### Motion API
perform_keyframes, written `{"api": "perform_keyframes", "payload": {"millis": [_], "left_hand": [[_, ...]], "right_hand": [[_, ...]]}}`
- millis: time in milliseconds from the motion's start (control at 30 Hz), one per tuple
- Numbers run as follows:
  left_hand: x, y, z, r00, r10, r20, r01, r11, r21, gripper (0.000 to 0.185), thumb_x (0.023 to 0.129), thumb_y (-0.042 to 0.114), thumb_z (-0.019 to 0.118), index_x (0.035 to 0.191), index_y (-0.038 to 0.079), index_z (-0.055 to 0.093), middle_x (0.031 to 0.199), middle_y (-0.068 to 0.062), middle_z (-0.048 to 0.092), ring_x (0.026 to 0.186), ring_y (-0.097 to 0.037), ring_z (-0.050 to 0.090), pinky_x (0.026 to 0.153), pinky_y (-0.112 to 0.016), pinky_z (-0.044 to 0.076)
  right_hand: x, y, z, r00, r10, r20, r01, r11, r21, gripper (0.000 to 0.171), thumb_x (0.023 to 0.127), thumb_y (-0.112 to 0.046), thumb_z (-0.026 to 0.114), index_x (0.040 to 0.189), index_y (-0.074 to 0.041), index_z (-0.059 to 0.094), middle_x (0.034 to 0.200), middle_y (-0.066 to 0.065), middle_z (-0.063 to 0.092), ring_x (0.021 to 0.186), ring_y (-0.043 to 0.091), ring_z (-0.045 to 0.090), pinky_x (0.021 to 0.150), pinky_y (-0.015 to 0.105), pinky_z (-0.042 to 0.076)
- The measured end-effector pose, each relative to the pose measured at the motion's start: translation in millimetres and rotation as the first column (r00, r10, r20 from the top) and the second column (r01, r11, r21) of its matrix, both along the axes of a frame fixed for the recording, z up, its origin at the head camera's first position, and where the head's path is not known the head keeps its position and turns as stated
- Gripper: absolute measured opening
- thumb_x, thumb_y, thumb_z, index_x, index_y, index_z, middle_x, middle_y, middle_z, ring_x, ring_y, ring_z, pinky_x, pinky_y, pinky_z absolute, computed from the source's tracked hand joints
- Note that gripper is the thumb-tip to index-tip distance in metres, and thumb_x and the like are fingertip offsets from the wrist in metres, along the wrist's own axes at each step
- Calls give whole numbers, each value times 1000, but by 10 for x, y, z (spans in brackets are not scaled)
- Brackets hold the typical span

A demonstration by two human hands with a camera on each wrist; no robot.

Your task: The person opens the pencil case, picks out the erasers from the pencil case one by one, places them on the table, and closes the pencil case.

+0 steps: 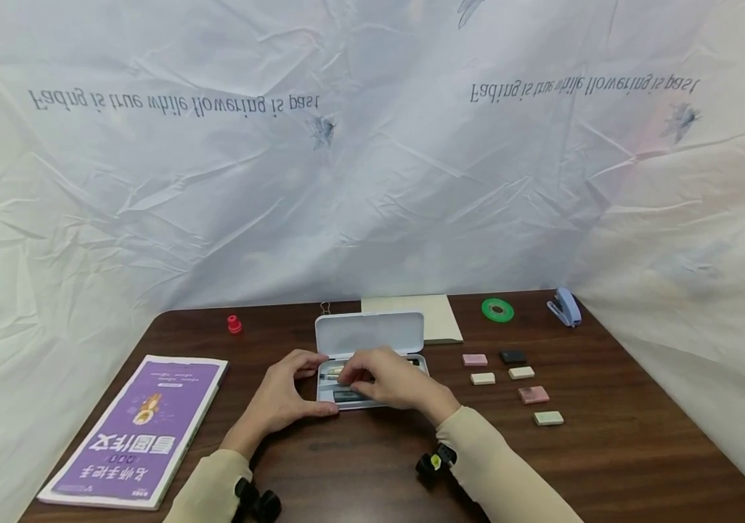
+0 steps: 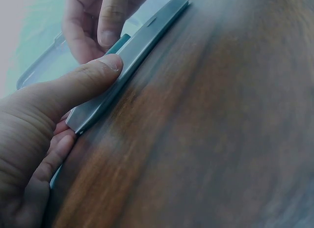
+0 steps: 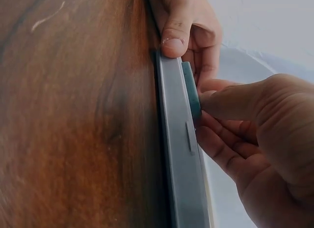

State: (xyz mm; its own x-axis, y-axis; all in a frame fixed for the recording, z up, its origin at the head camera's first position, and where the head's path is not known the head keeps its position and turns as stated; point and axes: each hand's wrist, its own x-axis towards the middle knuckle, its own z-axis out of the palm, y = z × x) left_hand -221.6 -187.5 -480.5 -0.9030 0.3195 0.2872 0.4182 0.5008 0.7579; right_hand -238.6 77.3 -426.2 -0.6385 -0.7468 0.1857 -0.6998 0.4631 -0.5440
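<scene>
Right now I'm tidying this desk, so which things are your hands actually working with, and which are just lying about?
In use:
- open white case, left hand gripping its near left edge
- items inside it, right hand pinching among them

Lying about:
- purple book
- six erasers
- green tape roll
- stapler
- red cap
- notepad

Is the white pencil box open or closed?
Open. The pencil box has its lid tipped up at the back, and things show inside the tray.
</scene>
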Motion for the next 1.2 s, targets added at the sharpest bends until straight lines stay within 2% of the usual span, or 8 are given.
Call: {"api": "perform_keyframes", "payload": {"millis": [300, 500, 667, 933, 1200], "left_hand": [[0, 3, 13, 1000, 4, 10, -4, 1000, -9, 86, 71, 42, 109, 143, 14, 71, 142, 0, 69, 128, -24, 71, 111, -45, 61], [-2, 1, 10, 1000, 1, 7, -1, 1000, -8, 86, 71, 41, 109, 143, 14, 71, 142, 0, 69, 128, -24, 71, 111, -45, 61], [-9, 4, 4, 1000, -1, 4, 1, 1000, 1, 86, 70, 41, 109, 143, 13, 71, 141, 0, 69, 128, -24, 71, 111, -45, 61], [-9, 4, 7, 1000, -4, 0, 4, 1000, -1, 86, 71, 41, 109, 143, 13, 71, 142, 0, 68, 129, -24, 71, 111, -46, 61], [-17, 2, -13, 1000, 7, 6, -7, 1000, -15, 87, 70, 45, 109, 143, 15, 71, 141, 1, 69, 127, -22, 71, 111, -45, 61]], "right_hand": [[42, -52, 54, 997, 31, -65, -29, 999, 33, 18, 102, 2, 75, 112, -9, 86, 109, 2, 78, 93, 6, 67, 80, 19, 57], [53, -53, 62, 996, 27, -85, -23, 999, 45, 17, 103, 0, 77, 113, -9, 86, 109, 2, 79, 96, 7, 70, 82, 19, 58], [48, -60, 38, 998, -7, -59, 9, 999, 37, 16, 101, -1, 78, 110, -11, 85, 107, -1, 77, 94, 5, 67, 82, 19, 58], [60, -49, 54, 994, -68, -90, 64, 997, -50, 17, 95, 2, 78, 103, -13, 83, 97, -5, 74, 85, 6, 65, 75, 19, 57], [68, 34, 138, 989, -86, -124, 75, 993, -87, 22, 94, 3, 74, 105, -13, 81, 100, -4, 75, 88, 4, 66, 80, 25, 62]]}}
